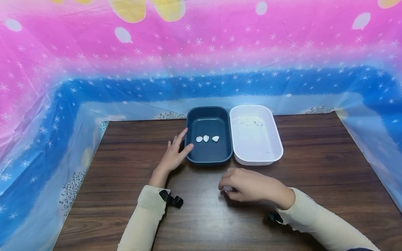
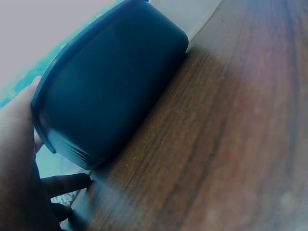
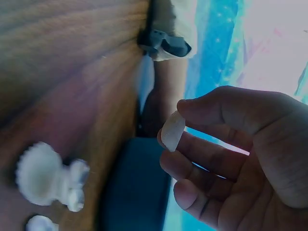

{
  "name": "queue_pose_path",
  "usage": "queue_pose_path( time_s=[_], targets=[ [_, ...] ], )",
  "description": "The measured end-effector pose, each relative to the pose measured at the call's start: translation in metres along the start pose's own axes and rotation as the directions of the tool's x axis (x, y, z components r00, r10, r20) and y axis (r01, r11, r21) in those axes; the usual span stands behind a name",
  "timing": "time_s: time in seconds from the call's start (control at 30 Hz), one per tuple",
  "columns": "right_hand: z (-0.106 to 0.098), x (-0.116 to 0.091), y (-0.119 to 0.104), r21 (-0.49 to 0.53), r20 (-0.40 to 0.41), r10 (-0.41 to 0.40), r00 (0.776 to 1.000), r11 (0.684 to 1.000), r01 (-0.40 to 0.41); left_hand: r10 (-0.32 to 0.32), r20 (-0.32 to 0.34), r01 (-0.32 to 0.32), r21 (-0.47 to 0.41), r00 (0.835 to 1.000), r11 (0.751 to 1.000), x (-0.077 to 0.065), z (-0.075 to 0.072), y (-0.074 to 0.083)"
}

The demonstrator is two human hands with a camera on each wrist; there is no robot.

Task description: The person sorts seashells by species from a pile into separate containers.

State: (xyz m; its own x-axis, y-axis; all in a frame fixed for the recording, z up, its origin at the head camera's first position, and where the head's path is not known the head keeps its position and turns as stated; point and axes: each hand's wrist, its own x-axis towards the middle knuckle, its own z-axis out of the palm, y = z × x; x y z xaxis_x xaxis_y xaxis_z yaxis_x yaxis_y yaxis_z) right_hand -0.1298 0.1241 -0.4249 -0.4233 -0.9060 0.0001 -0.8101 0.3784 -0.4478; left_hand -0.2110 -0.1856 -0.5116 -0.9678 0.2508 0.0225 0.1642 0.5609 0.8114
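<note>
My right hand is over the wood in front of the trays. Thumb and fingertips pinch a small white shell. A scallop shell and other white shells lie on the wood in the right wrist view; the right hand and forearm hide them from the head view. My left hand rests against the left side of a dark teal tray, fingers extended, thumb at its rim. Inside that tray lie three white shells in a row.
A white tray stands right beside the teal one, with small marks or bits on its floor. Both are near the back of the brown wooden table. A pink and blue patterned cloth hangs around the back and sides.
</note>
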Motion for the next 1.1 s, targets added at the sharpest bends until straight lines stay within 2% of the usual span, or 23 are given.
queue_pose_path(
  time_s=[0.33, 0.6, 0.8, 1.1],
  targets=[
    [-0.024, 0.015, -0.003, 0.044, -0.023, 0.015, 1.0, 0.999, -0.014, -0.004, 0.003, 0.004, 0.011, 1.0, 1.0, 0.0, 0.0, 0.001],
    [-0.044, 0.029, -0.007, 0.009, -0.059, 0.014, 0.998, 1.0, -0.014, 0.001, -0.005, -0.001, 0.011, 1.0, 1.0, -0.001, 0.0, 0.003],
    [-0.051, 0.051, 0.005, -0.012, -0.104, -0.02, 0.994, 1.0, 0.019, 0.012, -0.001, -0.012, 0.0, 1.0, 1.0, 0.0, -0.001, 0.004],
    [-0.056, 0.078, 0.022, -0.03, -0.096, 0.05, 0.994, 0.998, -0.053, 0.028, 0.009, -0.028, 0.002, 1.0, 1.0, 0.001, -0.001, 0.002]
  ],
)
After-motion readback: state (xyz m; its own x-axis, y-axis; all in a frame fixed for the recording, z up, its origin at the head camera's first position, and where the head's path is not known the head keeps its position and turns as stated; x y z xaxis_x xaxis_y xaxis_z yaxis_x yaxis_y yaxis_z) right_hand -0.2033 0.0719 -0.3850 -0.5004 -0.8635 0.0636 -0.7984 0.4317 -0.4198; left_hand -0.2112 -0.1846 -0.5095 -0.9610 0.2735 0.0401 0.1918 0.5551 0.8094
